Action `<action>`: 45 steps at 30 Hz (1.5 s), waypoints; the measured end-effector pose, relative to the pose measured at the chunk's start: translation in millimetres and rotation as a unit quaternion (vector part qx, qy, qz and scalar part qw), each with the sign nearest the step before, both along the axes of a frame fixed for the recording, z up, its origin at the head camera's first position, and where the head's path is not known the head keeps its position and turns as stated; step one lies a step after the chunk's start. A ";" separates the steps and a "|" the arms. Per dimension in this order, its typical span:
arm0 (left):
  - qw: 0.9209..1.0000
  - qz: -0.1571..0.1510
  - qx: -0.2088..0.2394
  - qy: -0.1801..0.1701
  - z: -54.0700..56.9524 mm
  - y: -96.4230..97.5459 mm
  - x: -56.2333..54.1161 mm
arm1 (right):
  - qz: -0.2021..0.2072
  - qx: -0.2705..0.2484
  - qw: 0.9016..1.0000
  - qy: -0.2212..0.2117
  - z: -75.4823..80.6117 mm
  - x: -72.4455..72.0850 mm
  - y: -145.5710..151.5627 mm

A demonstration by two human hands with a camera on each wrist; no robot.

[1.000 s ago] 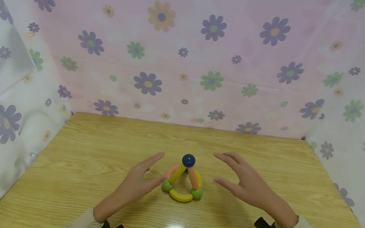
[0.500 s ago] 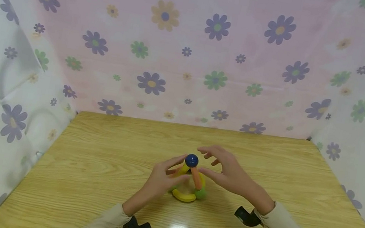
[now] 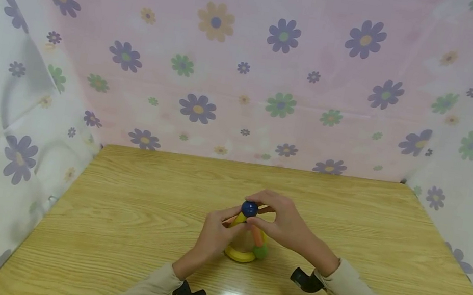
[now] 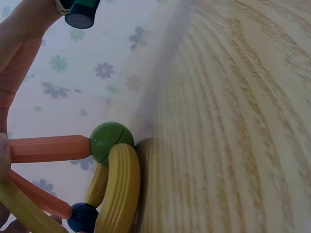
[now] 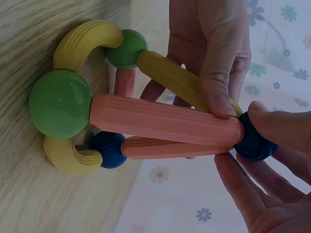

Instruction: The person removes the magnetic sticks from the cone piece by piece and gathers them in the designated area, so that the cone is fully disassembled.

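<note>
A pyramid of ball-and-stick building toy pieces stands on the wooden table, between the hands. A blue ball (image 3: pixel 249 209) forms its top. My right hand (image 3: pixel 287 223) holds this ball, thumb on one side and fingers on the other. My left hand (image 3: pixel 212 234) grips the straight yellow stick (image 5: pixel 170 77) just below the ball, its thumb on the stick. Two straight orange sticks, the nearer orange stick (image 5: pixel 165 121) in front, also meet at the top. Around the base run curved yellow pieces (image 5: pixel 87 41), a large-looking green ball (image 5: pixel 60 103), another green ball (image 5: pixel 127 48) and a lower blue ball (image 5: pixel 109 149).
The wood-grain table (image 3: pixel 142 184) spreads out around the toy. Flower-patterned cloth (image 3: pixel 249 67) rises behind it and on both sides. Black wrist mounts sit at both sleeves, one of them the right mount (image 3: pixel 307 281).
Both hands have come inward from either side of the toy. The left now grips the yellow stick and the right holds the top blue ball. The toy stays about where it was.
</note>
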State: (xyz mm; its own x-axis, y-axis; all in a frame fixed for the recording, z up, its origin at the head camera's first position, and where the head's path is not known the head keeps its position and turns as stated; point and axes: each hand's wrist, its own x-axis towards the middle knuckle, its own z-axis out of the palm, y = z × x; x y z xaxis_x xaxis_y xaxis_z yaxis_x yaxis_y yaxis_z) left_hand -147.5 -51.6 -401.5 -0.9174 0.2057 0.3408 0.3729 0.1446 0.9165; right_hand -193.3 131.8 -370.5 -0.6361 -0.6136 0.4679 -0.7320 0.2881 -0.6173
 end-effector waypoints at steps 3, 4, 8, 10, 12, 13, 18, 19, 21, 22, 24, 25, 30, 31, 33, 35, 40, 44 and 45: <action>1.000 0.008 0.000 0.020 -1.4 1.2 1.3 | -0.006 -0.002 1.000 0.000 1.1 1.4 -2.3; 1.000 0.013 0.000 0.026 -2.0 1.7 1.6 | -0.008 -0.002 1.000 0.001 1.0 1.8 -3.1; 0.998 0.033 0.000 0.047 -4.5 3.4 3.4 | -0.014 -0.007 1.000 0.001 0.1 3.3 -5.8; 0.998 0.041 0.005 0.045 -5.5 4.0 4.1 | -0.014 -0.012 1.000 0.001 -0.8 4.1 -6.7; 0.998 0.045 0.011 0.038 -5.8 4.2 4.5 | -0.016 -0.018 1.000 0.002 -2.0 4.9 -7.5; 0.998 0.047 0.013 0.037 -6.0 4.3 4.6 | -0.016 -0.021 1.000 0.004 -2.9 5.3 -7.6; 0.998 0.047 0.013 0.041 -8.0 5.0 4.2 | -0.021 -0.039 0.999 0.018 -7.3 7.5 -8.0; 0.998 0.049 0.011 0.045 -8.5 5.2 4.1 | -0.021 -0.043 0.999 0.021 -8.4 7.5 -8.1; 0.997 0.054 0.006 0.054 -8.9 5.3 4.2 | -0.024 -0.049 0.998 0.024 -8.6 8.4 -8.7; 0.997 0.055 0.004 0.058 -8.9 5.4 4.3 | -0.025 -0.051 0.998 0.023 -8.6 8.8 -9.1; 0.996 0.057 0.003 0.067 -9.0 5.3 4.4 | -0.028 -0.054 0.998 0.023 -8.6 9.3 -10.0; 0.996 0.059 0.002 0.073 -9.1 5.2 4.5 | -0.029 -0.055 0.998 0.022 -8.9 9.3 -10.3; 0.995 0.059 0.010 0.081 -9.7 4.8 4.3 | -0.033 -0.058 0.998 0.017 -9.8 10.1 -12.1; 0.995 0.059 0.013 0.078 -9.9 4.9 4.3 | -0.033 -0.059 0.998 0.016 -10.1 10.3 -12.0; 0.995 0.058 0.020 0.072 -10.3 5.3 4.2 | -0.033 -0.060 0.998 0.015 -10.4 10.7 -12.0; 0.996 0.058 0.025 0.067 -10.8 5.3 4.3 | -0.034 -0.059 0.998 0.015 -10.6 11.0 -12.0; 0.996 0.057 0.028 0.059 -11.3 5.4 5.0 | -0.037 -0.056 0.998 0.008 -10.1 11.6 -12.0; 0.996 0.063 0.024 0.062 -12.5 5.9 5.1 | -0.040 -0.055 0.998 0.014 -9.9 12.3 -11.6; 0.996 0.065 0.022 0.064 -12.7 6.1 5.1 | -0.040 -0.055 0.998 0.015 -9.8 12.4 -11.7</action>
